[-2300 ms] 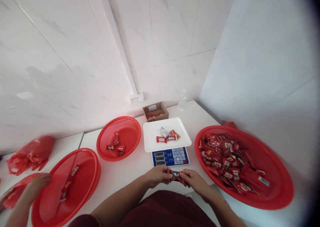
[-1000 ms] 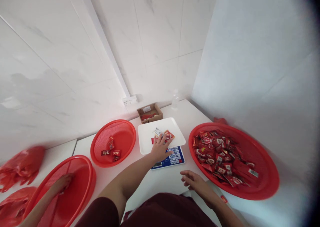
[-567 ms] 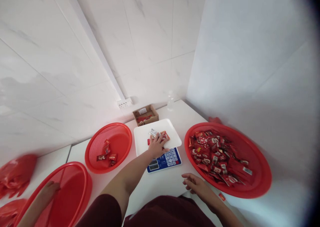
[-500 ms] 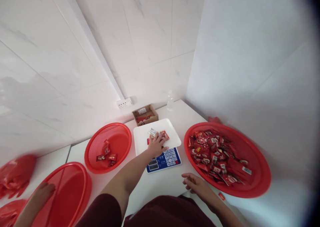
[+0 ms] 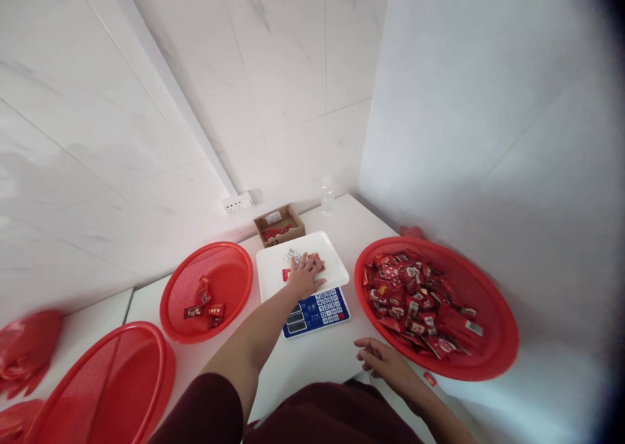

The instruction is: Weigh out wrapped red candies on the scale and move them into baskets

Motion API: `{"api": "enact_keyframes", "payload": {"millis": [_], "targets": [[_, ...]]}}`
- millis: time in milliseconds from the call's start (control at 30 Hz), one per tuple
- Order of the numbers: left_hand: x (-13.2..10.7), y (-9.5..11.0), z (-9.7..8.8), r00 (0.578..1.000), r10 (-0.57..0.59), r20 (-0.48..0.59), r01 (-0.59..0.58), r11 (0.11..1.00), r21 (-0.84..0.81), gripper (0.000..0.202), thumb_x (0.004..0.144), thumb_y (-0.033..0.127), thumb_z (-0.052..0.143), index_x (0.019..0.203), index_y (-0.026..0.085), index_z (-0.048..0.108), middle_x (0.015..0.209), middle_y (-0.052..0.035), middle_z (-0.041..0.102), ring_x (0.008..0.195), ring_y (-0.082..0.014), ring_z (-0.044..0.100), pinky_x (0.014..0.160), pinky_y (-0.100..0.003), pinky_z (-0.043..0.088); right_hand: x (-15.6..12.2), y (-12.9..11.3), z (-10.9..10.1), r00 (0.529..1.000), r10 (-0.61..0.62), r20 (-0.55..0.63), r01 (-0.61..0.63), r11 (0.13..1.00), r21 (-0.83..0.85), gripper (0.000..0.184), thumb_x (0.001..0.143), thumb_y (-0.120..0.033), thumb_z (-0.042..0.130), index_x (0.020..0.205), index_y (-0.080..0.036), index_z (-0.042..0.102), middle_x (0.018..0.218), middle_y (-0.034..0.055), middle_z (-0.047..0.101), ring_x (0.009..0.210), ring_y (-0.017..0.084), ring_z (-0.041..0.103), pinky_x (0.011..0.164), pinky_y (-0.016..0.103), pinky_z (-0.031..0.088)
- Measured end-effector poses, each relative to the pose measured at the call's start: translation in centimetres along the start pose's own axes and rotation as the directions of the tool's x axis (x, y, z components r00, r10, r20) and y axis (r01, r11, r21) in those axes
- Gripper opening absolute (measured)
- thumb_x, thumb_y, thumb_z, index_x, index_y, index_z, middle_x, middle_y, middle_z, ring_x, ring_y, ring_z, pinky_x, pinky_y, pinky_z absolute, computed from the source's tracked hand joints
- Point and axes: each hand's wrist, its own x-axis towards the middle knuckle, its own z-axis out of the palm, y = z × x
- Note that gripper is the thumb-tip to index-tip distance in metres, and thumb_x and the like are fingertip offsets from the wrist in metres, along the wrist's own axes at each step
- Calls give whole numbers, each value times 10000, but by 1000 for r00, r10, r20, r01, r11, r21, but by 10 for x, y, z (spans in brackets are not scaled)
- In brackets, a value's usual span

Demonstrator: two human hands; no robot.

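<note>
My left hand [image 5: 303, 280] reaches over the white pan [image 5: 332, 255] of a digital scale [image 5: 315, 310]. Its fingers are spread and rest on or just above small wrapped packets [image 5: 316, 262], partly covering them. A silver-white packet [image 5: 293, 255] and a small red packet [image 5: 286, 274] show beside the fingers. My right hand [image 5: 383, 360] hangs loosely at the table's front edge, fingers slightly bent and apart, holding nothing. Close to it stands a large red basket [image 5: 505, 320] with many red wrapped packets [image 5: 413, 294].
Left of the scale is a red basket [image 5: 170, 301] with several packets [image 5: 204, 294]. Nearer is another red basket [image 5: 161, 379], beside red plastic bags [image 5: 29, 346]. Behind the scale stand a cardboard box [image 5: 295, 226] and a clear bottle [image 5: 327, 200]. One red packet [image 5: 430, 379] lies under the right basket's edge.
Another person's hand, earlier over the near left basket, has gone from view. My left hand stays over the packets with little movement; the whole view has shifted slightly.
</note>
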Motion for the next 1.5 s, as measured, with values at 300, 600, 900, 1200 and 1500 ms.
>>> {"api": "enact_keyframes", "payload": {"millis": [300,600,900,1200,1500], "targets": [[-11,-13,-9,1000,-9,12,10,999,-52,530,912,480,424,1411,314,364,1509,-67,317,1384,-303,260,1110,-581,167,-4,-5,6,999,27,21,-27,1000,-9,412,599,-496,608,920,-240,638,771,9,638,709,174,583,627,299,425],[-93,-44,-7,883,-374,-283,245,883,-401,511,955,404,309,1419,193,327,1494,-124,329,1408,-230,233,1122,-455,260,-21,-15,20,999,17,28,-17,1000,-16,432,604,-515,612,925,-226,631,752,7,613,698,171,575,637,308,427],[-183,-85,16,755,-614,-228,515,772,-372,550,940,465,305,1394,162,366,1474,-153,361,1406,-296,225,1117,-530,218,-27,-8,36,997,60,40,-58,997,-54,467,603,-516,594,960,-217,616,826,24,632,723,161,578,662,305,446],[-200,-83,14,821,-547,-165,501,828,-251,534,947,437,311,1395,151,367,1454,-154,397,1376,-282,302,1127,-536,173,-26,4,48,998,51,41,-48,996,-79,448,642,-509,590,986,-224,618,867,31,659,745,160,602,684,303,468],[-228,-87,11,826,-545,-143,499,826,-262,528,953,440,293,1394,157,363,1405,-158,460,1330,-280,380,1109,-536,211,-31,0,49,998,59,12,-58,995,-77,443,643,-477,594,992,-206,617,847,34,660,750,166,606,688,307,468]]}}
